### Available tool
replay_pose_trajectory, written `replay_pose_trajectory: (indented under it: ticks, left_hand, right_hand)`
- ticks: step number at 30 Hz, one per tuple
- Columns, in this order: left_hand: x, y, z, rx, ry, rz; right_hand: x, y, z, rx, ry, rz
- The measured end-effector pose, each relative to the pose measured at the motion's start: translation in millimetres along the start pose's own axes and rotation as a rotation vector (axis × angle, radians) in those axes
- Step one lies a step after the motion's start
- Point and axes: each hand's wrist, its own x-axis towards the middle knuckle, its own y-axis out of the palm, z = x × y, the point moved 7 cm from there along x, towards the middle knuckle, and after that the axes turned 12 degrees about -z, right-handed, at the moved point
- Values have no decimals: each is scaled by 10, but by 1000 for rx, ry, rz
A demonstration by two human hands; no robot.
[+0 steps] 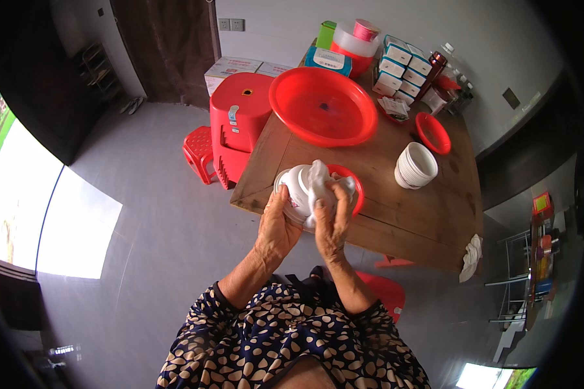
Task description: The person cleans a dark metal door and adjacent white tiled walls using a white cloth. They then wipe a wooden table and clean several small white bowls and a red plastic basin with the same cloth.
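Observation:
My left hand (278, 223) grips a white bowl (293, 201) by its rim, with the bowl's outside turned up so that its foot and a small pinkish mark show. With bent fingers, my right hand (333, 223) presses a white cloth (318, 181) against the bowl's right side. Just behind both hands sits a red basin (359, 198) on the wooden table (383, 227), mostly hidden by the cloth and bowl. To the right stands a tilted stack of white bowls (416, 166).
A wide red basin (324, 107) lies farther back. Beyond it are stacked small boxes (402, 68), a dark red flask (433, 72) and a small red dish (433, 133). A crumpled white cloth (472, 258) hangs at the table's right corner. Red stools (240, 117) stand left of the table.

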Motion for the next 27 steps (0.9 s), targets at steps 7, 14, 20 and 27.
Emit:
replay_pose_trajectory:
  ticks: [7,14,20,27]
  left_hand:
    - [91,-169,271,-80,-174,-106]
    - [-5,70,301,94,-156,87]
    - [-78,78,371,130,-266,195]
    - [129,-90,301,514,-72,103]
  right_hand:
    - [-234,-24,288,-91,-484,81]
    - [312,-283,-272,154,230,53]
    - [291,-341,-722,527,683,-101]
    - [324,-542,-865,539,695,-248]
